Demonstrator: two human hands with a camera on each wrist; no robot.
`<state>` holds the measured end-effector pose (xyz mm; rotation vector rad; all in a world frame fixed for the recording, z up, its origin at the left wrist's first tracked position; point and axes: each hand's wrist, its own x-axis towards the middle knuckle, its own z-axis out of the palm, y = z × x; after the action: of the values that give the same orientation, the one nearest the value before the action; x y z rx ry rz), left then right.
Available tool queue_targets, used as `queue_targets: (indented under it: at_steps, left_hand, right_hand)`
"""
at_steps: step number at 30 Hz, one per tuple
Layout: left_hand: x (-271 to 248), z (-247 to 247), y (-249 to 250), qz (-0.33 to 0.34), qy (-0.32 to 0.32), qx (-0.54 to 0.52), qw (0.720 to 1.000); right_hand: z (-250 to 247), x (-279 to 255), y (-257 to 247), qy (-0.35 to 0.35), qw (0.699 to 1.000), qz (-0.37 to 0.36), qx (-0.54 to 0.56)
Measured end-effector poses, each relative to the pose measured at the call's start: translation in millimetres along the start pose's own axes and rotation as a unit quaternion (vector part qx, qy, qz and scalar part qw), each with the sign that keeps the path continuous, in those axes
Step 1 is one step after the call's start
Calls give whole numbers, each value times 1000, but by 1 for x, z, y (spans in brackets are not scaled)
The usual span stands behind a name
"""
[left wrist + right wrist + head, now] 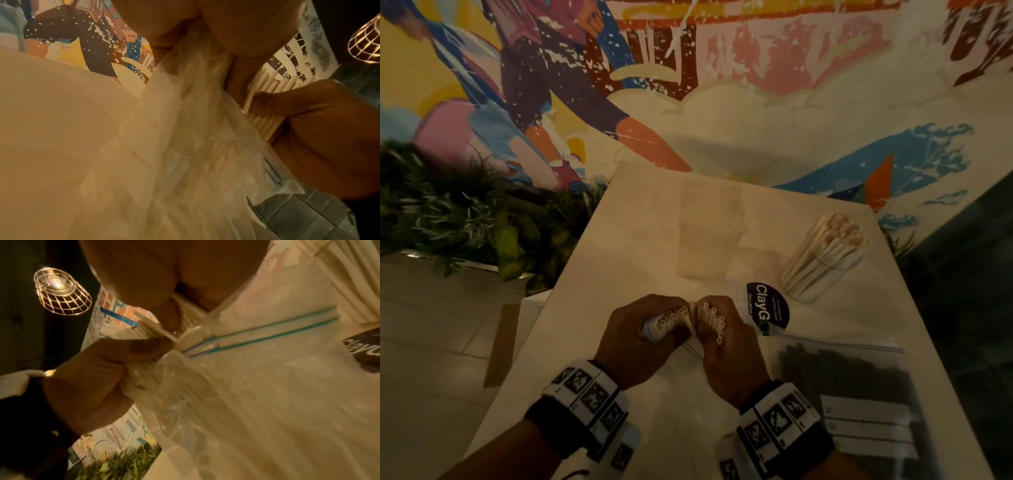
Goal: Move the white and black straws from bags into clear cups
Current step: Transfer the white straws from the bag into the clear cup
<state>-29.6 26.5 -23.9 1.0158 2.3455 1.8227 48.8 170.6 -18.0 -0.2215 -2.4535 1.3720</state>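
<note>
Item: bundle of white paper straws (pixel 710 317), held upright, open ends facing up, long axis roughly vertical above the pale surface (pixel 640 219).

Grip, right hand (pixel 726 346): fingers curled round this bundle, clamped on it.

Grip, left hand (pixel 640 335): fingers curled round the clear zip-top plastic bag (pixel 236 386) and the white straws still inside it; the two grips touch.

Destination: clear plastic cup (pixel 822 270), already stocked with white straws, lies ahead of and to the right of the right grip; the right hand is nearer to it.

Pending: clear zip-top bag of black straws (pixel 849 373), flat on the surface right of the right grip.

Judgement: the bundle wants carrying forward-right, kept upright.
</note>
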Motion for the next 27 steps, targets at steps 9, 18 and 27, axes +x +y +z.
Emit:
queue_targets:
  at_steps: [9, 18, 27]
  left_hand:
    - [-3, -6, -5, -30, 41, 3, 999]
    - [-2, -9, -6, -1, 36, 18, 999]
    - [-3, -9, -8, 10, 36, 37, 999]
  right_hand:
    - [-4, 10, 2, 17, 1000, 18, 10]
    - [-2, 9, 10, 81, 996, -19, -42]
    - [-7, 11, 19, 30, 990, 60, 123]
